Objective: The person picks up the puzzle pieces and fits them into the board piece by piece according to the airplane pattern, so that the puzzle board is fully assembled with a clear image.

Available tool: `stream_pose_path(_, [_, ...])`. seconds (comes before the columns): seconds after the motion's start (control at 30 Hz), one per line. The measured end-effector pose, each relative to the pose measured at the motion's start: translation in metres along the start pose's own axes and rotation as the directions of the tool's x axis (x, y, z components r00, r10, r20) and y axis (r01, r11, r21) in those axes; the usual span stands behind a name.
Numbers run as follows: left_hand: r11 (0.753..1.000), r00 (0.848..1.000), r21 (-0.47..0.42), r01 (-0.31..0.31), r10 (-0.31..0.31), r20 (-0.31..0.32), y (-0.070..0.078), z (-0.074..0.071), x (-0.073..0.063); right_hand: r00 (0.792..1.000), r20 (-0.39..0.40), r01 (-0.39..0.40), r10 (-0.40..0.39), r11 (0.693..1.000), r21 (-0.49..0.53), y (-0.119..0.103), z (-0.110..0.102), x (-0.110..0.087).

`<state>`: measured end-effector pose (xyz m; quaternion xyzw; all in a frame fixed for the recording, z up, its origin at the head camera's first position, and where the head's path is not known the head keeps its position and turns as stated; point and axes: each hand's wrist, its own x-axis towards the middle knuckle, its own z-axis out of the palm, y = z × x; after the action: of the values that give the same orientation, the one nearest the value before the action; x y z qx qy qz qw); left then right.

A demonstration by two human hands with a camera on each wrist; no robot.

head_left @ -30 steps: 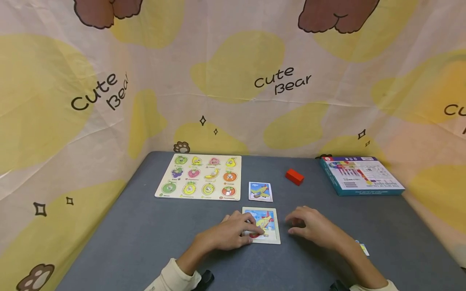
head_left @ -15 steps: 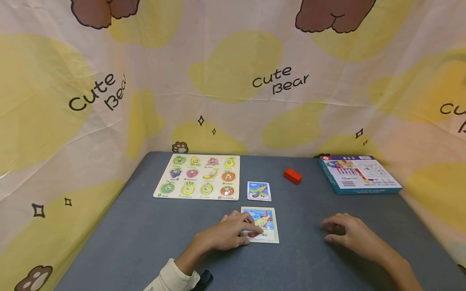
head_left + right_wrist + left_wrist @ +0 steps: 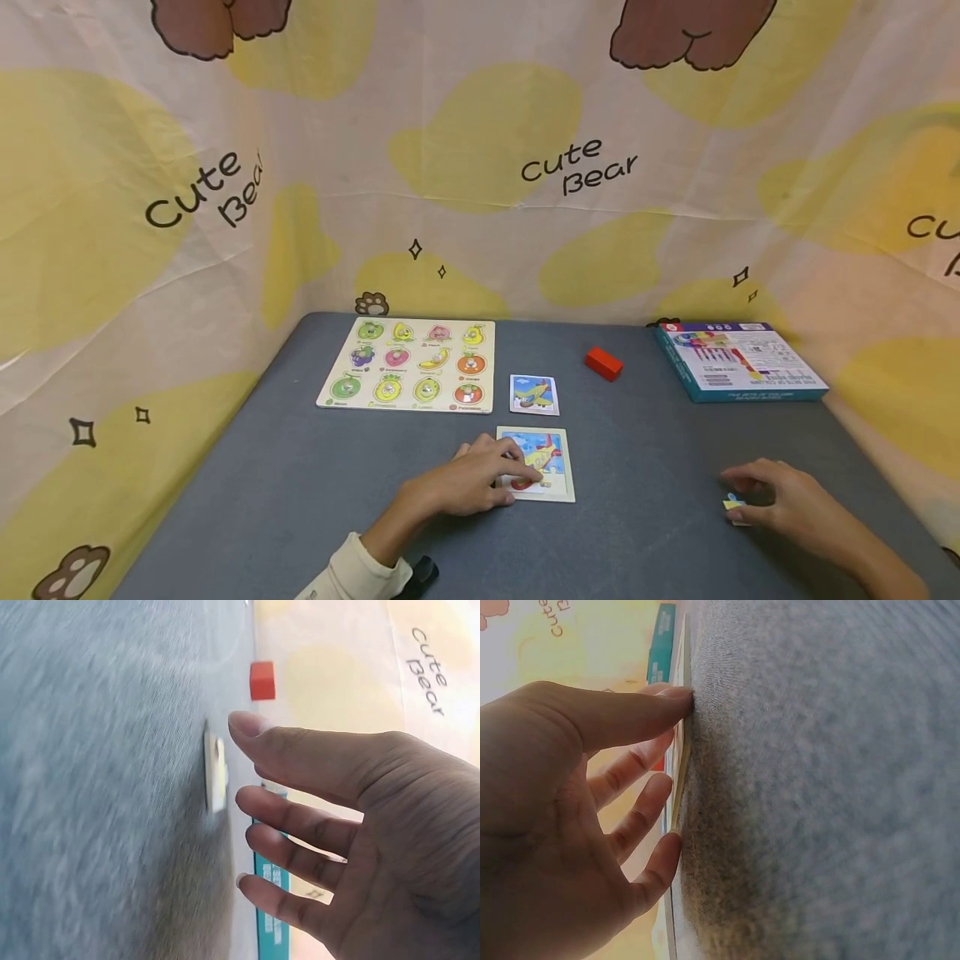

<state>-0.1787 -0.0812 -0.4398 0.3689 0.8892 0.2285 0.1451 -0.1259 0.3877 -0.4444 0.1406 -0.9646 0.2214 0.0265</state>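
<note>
My left hand (image 3: 478, 479) rests on a small square picture puzzle board (image 3: 561, 490) with a yellow-and-red airplane. In the left wrist view its thumb (image 3: 649, 716) lies at the board's edge and the other fingers are loosely spread along it. Part of the picture is hidden beneath that hand. Off to the right, my right hand (image 3: 798, 507) hovers around a small jigsaw piece (image 3: 731, 502) with yellow and blue on it. The right wrist view has the piece (image 3: 215, 772) on the table, with a gap between it and the spread thumb and fingers.
Behind the puzzle board lies a card (image 3: 534, 394) with the same airplane picture. A fruit peg board (image 3: 408, 408) is at the back left. Farther right are a red block (image 3: 603, 363) and a flat teal box (image 3: 742, 362), before a printed cloth wall (image 3: 480, 225).
My right hand has moved right, away from the puzzle board, to the small jigsaw piece that its arm partly covered earlier. My left hand has stayed on the board.
</note>
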Motion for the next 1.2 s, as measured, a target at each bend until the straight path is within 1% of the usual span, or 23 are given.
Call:
stream_pose_path(0.13, [1.000, 1.000, -0.021, -0.022, 0.022, -0.012, -0.003, 0.002, 0.000, 0.994, 0.086, -0.067, 0.070, 0.997, -0.035, 0.007, -0.005, -0.001])
stream_pose_path(0.23, [0.997, 0.997, -0.013, -0.071, 0.070, -0.038, -0.009, 0.006, 0.001, 0.977, 0.156, -0.137, 0.146, 0.988, -0.066, 0.010, -0.007, -0.001])
stream_pose_path(0.3, [0.995, 0.994, -0.003, -0.097, 0.096, -0.050, -0.014, 0.008, 0.003, 0.969, 0.183, -0.156, 0.168, 0.985, -0.077, 0.011, -0.007, -0.002])
stream_pose_path(0.37, [0.995, 0.994, 0.001, -0.097, 0.097, -0.048, -0.015, 0.008, 0.003, 0.963, 0.198, -0.171, 0.186, 0.981, -0.088, 0.012, -0.007, -0.002])
stream_pose_path(0.4, [0.996, 0.996, -0.010, -0.084, 0.083, -0.039, -0.012, 0.006, 0.002, 0.964, 0.198, -0.164, 0.179, 0.982, -0.093, 0.013, -0.007, -0.003])
stream_pose_path(0.43, [0.996, 0.995, 0.000, -0.090, 0.090, -0.043, -0.014, 0.008, 0.003, 0.966, 0.197, -0.154, 0.170, 0.984, -0.095, 0.014, -0.006, -0.003])
stream_pose_path(0.53, [0.999, 0.999, -0.001, -0.043, 0.043, -0.016, -0.008, 0.005, 0.002, 0.972, 0.189, -0.126, 0.142, 0.987, -0.095, 0.015, -0.006, -0.005])
stream_pose_path(0.63, [1.000, 1.000, 0.008, -0.024, 0.024, -0.002, -0.006, 0.004, 0.002, 0.978, 0.175, -0.095, 0.111, 0.991, -0.095, 0.016, -0.005, -0.006])
stream_pose_path(0.67, [1.000, 1.000, 0.004, -0.004, 0.004, 0.009, -0.004, 0.002, 0.002, 0.982, 0.164, -0.079, 0.094, 0.992, -0.094, 0.017, -0.004, -0.007])
stream_pose_path(0.83, [1.000, 1.000, 0.007, 0.005, -0.005, 0.017, 0.000, -0.001, 0.000, 0.993, 0.114, -0.029, 0.039, 0.996, -0.089, 0.017, -0.002, -0.011])
stream_pose_path(1.03, [1.000, 1.000, 0.012, 0.000, -0.001, 0.022, -0.001, 0.000, 0.000, 0.991, 0.126, -0.033, 0.045, 0.995, -0.094, 0.016, -0.002, -0.012])
stream_pose_path(1.2, [1.000, 1.000, 0.010, -0.007, 0.007, 0.022, -0.001, -0.001, 0.000, 0.994, 0.105, -0.030, 0.040, 0.995, -0.099, 0.015, -0.001, -0.013])
